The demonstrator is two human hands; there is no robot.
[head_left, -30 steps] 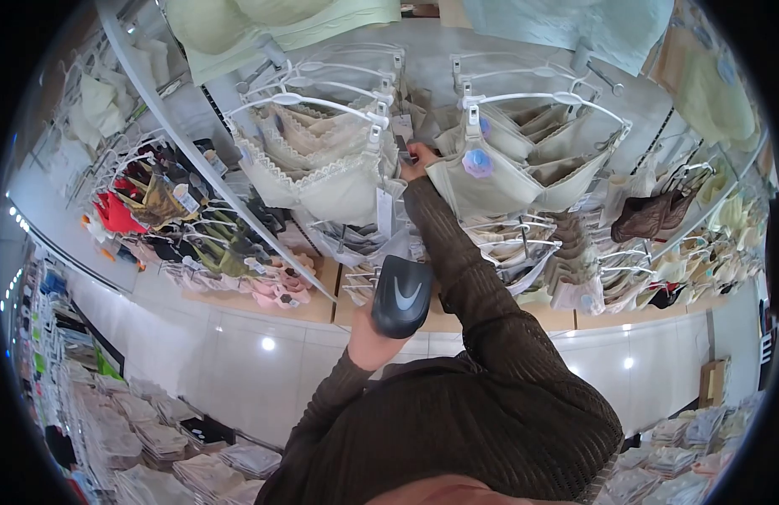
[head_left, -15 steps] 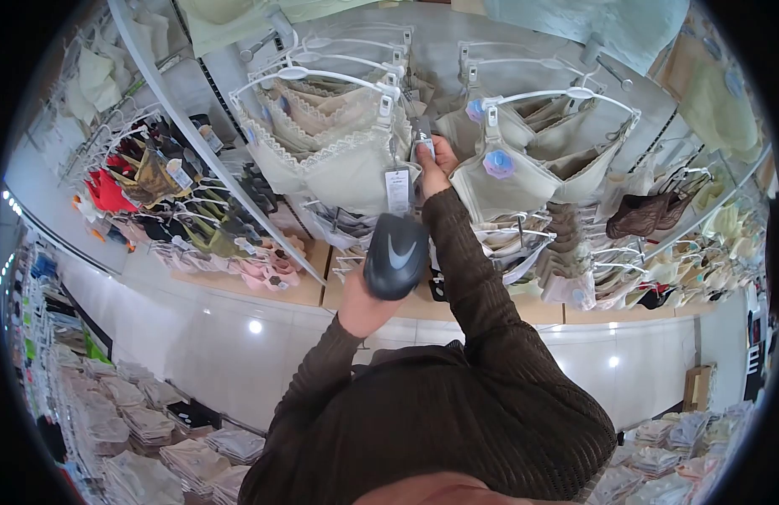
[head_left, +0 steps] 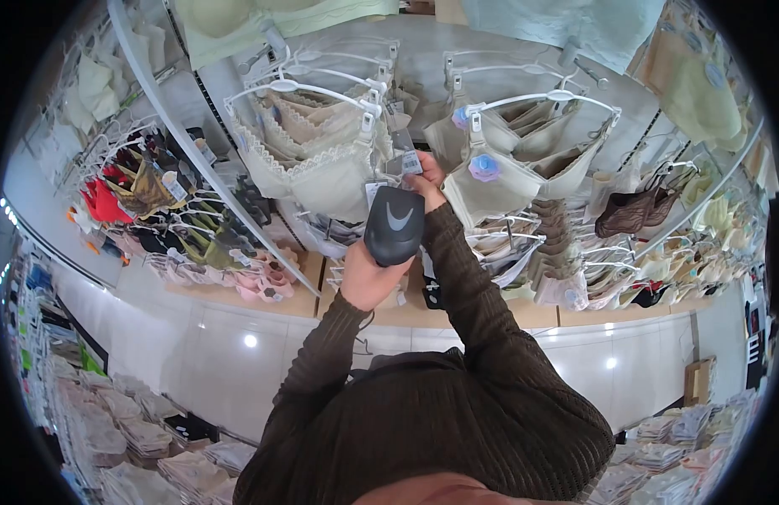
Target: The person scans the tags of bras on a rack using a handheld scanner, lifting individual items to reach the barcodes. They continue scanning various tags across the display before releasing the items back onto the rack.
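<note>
**Scanner up close to the tag**

Far off to the left of the left hand hang red and dark bras [head_left: 128, 189]. Nearer, just up and left of that hand, hang cream lace bras [head_left: 318, 172] on white hangers.

The left hand [head_left: 368, 278] is closed tight around a dark grey scanner [head_left: 394, 225]. A second ago the scanner was lower down, well apart from the clothes. Now it is up high, and its top end sits just under the right hand, about touching it.

The right hand [head_left: 426, 175] has moved too. A second ago it reached deep in between the hangers. Now it has come back out a little and pinches a small tag [head_left: 411, 162] between thumb and fingers. The tag sits just above the scanner, at the left edge of the right hand.

So the scanner and the tag are now right next to each other, and the tag looks lined up for the scanner. I cannot tell if a button is being pressed.

Just right of the right hand hang plain beige bras [head_left: 524, 172], one with a small blue sticker [head_left: 484, 167]. Farther right hangs a dark brown bra [head_left: 629, 215].
</note>
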